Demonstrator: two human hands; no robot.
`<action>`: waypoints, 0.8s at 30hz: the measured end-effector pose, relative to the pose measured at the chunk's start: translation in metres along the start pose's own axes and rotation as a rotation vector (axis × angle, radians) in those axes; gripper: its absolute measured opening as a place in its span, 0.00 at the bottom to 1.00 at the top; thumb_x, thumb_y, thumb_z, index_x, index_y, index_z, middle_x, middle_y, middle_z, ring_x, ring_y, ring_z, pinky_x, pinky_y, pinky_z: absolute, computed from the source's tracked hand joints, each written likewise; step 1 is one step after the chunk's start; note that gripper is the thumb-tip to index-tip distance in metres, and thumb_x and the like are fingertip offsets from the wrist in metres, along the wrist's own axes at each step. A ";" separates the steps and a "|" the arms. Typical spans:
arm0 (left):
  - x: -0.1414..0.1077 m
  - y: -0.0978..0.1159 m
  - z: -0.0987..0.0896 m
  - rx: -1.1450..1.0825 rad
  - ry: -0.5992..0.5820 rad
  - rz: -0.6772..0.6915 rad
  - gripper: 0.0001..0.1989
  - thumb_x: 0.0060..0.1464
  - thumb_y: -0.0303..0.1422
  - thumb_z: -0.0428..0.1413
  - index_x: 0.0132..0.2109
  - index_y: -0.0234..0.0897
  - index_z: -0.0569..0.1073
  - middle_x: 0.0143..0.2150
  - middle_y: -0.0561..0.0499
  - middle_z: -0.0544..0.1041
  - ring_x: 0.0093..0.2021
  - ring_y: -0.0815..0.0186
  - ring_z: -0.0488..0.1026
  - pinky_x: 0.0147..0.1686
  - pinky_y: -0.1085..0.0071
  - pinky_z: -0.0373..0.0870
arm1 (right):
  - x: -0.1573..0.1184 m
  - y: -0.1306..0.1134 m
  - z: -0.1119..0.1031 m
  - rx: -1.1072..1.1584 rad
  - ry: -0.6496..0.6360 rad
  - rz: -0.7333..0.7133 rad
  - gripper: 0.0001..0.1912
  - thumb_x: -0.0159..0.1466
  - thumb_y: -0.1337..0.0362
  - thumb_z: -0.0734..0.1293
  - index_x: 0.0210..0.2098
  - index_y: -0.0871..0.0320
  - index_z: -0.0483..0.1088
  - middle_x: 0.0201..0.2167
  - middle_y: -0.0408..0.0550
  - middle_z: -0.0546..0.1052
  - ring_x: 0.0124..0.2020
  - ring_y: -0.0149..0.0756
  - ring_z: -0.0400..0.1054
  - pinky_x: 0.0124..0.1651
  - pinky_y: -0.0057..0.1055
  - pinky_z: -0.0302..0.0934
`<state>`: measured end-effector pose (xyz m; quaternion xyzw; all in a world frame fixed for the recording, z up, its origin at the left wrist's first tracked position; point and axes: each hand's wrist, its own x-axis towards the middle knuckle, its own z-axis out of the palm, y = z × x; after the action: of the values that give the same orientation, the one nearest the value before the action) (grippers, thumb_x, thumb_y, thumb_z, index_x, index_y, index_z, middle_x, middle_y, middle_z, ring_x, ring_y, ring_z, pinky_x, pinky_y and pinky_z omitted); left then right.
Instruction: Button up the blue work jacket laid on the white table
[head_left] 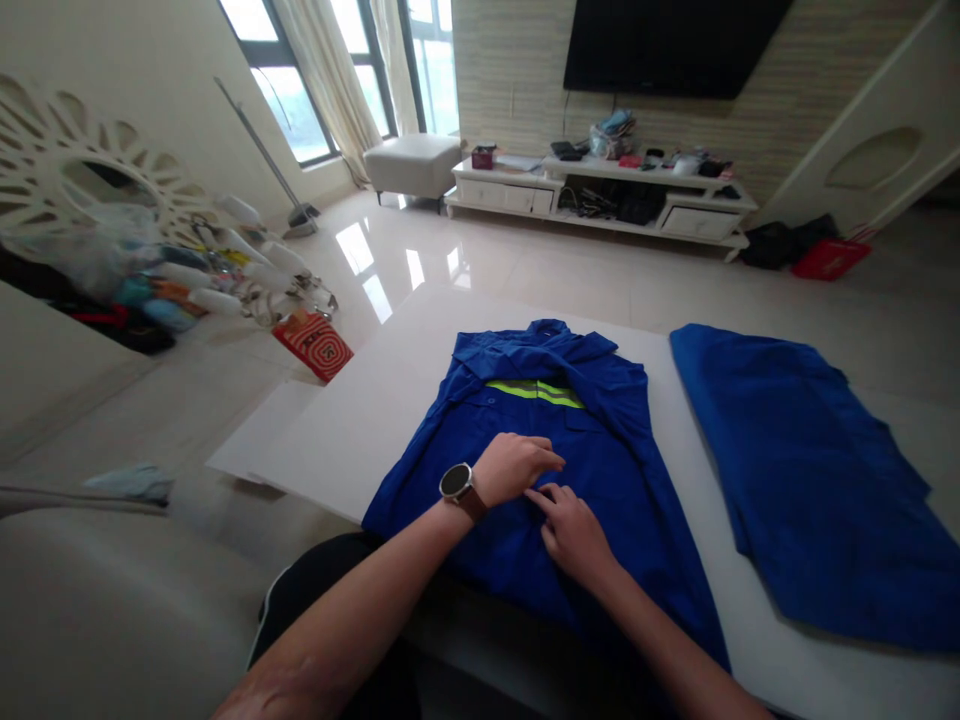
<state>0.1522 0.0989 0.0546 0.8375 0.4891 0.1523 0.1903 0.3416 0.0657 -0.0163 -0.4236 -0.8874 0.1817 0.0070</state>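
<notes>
Your left hand (517,468) is hiding some of its own fingertips just beside your right hand (576,532), so the view is leaving unclear whether either is gripping cloth. Your arms (352,610) are covering parts of the blue jacket (619,480), and the bottom edge is cutting both arms off. The right edge is cutting into the other blue garment (825,480), and the top edge is cropping the television (667,45). Your watch face (454,481) is showing too small to read; clutter (615,135) on the white cabinet (499,190) is blurring together.
</notes>
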 end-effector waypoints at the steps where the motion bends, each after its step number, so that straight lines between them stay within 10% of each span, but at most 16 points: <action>1: -0.001 -0.003 -0.003 0.003 0.030 -0.038 0.14 0.67 0.38 0.51 0.48 0.49 0.81 0.46 0.53 0.82 0.42 0.66 0.78 0.37 0.73 0.65 | 0.000 0.001 0.000 0.011 -0.003 -0.001 0.30 0.60 0.72 0.59 0.60 0.50 0.68 0.56 0.50 0.71 0.53 0.43 0.63 0.49 0.37 0.60; 8: -0.001 -0.010 -0.019 0.086 0.029 -0.367 0.32 0.70 0.48 0.39 0.34 0.37 0.82 0.36 0.42 0.81 0.39 0.61 0.78 0.39 0.70 0.66 | 0.001 0.003 -0.001 0.043 0.015 0.003 0.20 0.67 0.66 0.58 0.55 0.55 0.72 0.53 0.50 0.74 0.53 0.43 0.64 0.51 0.36 0.60; 15: 0.002 -0.003 -0.016 0.033 0.045 -0.383 0.23 0.69 0.37 0.41 0.44 0.38 0.81 0.47 0.45 0.81 0.45 0.61 0.79 0.44 0.68 0.70 | 0.000 0.000 -0.006 0.079 0.027 0.017 0.16 0.69 0.63 0.59 0.54 0.53 0.71 0.50 0.49 0.74 0.51 0.40 0.66 0.52 0.35 0.61; 20: 0.008 -0.016 -0.028 -0.148 0.297 -0.341 0.15 0.59 0.29 0.53 0.50 0.41 0.80 0.45 0.50 0.82 0.41 0.65 0.78 0.44 0.70 0.72 | 0.009 0.018 -0.014 0.137 0.102 0.014 0.16 0.70 0.62 0.60 0.54 0.54 0.71 0.49 0.50 0.75 0.51 0.41 0.67 0.54 0.37 0.63; 24: 0.004 -0.012 -0.080 -0.445 0.675 -0.195 0.14 0.59 0.36 0.58 0.50 0.37 0.77 0.38 0.49 0.81 0.33 0.68 0.76 0.35 0.71 0.76 | 0.018 0.033 -0.079 0.368 0.384 0.021 0.13 0.69 0.61 0.62 0.49 0.56 0.73 0.47 0.51 0.77 0.50 0.41 0.71 0.54 0.40 0.66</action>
<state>0.1099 0.1216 0.1201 0.6286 0.5564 0.5016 0.2089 0.3677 0.1230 0.0438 -0.4513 -0.8173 0.2563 0.2503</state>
